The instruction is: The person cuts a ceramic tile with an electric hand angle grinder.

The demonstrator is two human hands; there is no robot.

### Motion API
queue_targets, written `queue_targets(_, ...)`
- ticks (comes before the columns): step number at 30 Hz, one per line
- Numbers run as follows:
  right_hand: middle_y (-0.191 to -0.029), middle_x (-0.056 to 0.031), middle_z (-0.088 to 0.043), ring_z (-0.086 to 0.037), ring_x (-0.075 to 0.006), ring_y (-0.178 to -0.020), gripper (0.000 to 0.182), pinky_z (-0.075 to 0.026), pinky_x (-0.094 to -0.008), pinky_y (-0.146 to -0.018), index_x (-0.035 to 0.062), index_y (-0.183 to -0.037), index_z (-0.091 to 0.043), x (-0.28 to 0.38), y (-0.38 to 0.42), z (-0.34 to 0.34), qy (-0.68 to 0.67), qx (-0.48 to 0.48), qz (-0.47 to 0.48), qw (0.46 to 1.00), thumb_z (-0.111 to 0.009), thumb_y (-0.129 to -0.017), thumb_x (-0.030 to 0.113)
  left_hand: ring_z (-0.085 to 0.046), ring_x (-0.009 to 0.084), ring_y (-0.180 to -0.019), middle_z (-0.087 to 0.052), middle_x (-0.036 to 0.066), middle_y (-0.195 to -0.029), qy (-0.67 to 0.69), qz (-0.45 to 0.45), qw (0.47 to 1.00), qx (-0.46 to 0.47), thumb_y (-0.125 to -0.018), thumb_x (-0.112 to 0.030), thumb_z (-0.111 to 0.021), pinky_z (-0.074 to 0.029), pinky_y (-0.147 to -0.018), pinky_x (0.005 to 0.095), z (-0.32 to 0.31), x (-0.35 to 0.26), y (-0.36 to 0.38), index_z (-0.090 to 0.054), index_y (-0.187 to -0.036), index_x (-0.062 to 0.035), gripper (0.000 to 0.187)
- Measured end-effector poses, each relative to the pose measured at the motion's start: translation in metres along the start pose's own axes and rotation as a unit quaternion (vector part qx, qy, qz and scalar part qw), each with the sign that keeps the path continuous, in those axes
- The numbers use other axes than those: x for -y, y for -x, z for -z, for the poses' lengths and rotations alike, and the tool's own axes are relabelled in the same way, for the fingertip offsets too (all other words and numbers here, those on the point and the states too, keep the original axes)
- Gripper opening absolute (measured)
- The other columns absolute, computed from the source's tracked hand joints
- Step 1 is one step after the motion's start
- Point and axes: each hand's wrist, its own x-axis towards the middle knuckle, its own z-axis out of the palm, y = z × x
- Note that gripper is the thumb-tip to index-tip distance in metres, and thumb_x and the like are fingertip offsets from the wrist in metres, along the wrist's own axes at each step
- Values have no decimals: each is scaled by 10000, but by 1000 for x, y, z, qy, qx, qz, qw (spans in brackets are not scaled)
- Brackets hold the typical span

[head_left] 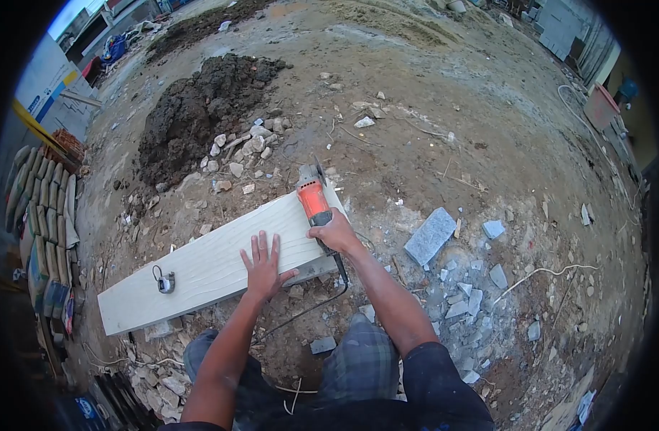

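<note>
A long pale board (207, 262) with a wood-grain surface lies across the ground in front of my knees. My left hand (265, 267) rests flat on it, fingers spread. Wrapped around the body of an orange and grey angle grinder (314, 201), my right hand (334, 233) holds the tool over the board's right end. The grinder's disc (319, 167) stands on edge close to that end. From its rear a black cord runs down and left below the board. Toward the board's left end sits a small tape measure (165, 282) with a dark strap loop.
A grey concrete block (429, 236) and several broken pieces (467, 300) lie to the right. Beyond the board are rubble stones (254, 144) and a dark soil heap (193, 115). Stacked sacks (46, 194) stand at the far left. A pale cable (545, 271) crosses the dirt.
</note>
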Motion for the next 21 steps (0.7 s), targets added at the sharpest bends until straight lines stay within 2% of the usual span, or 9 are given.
queue_targets(15, -1090, -193, -661, -649, -293, -1020, 762, -494, -366, -900, -43, -1223, -533, -3, -4, -2, 1, -7, -1, 1000, -853, -611, 279, -33, 430, -1497, -78, 238, -1617, 4, -2, 1000, -2, -770, -700, -622, -22, -1114, 714, 0, 0, 1, -156, -1574, -115, 1098)
queue_targets(17, -1095, -213, -655, -653, -337, -1027, 791, -506, -400, -896, -39, -1220, -522, -4, -4, -2, -1, -4, 4, 1000, -845, -592, 318, -39, 428, -1498, -81, 239, -1616, 1, -8, 1000, -12, -769, -700, -621, -21, -1114, 713, -1, 1, 1, -158, -1574, -115, 1097)
queue_targets(21, -1103, -213, -654, -653, -337, -1031, 791, -506, -397, -897, -45, -1221, -521, -7, -7, -4, -12, -3, 9, 1000, -845, -594, 312, -40, 427, -1498, -80, 240, -1617, 0, -11, 1000, -10, -775, -701, -614, -17, -1114, 711, 0, 0, 1, -158, -1574, -112, 1092)
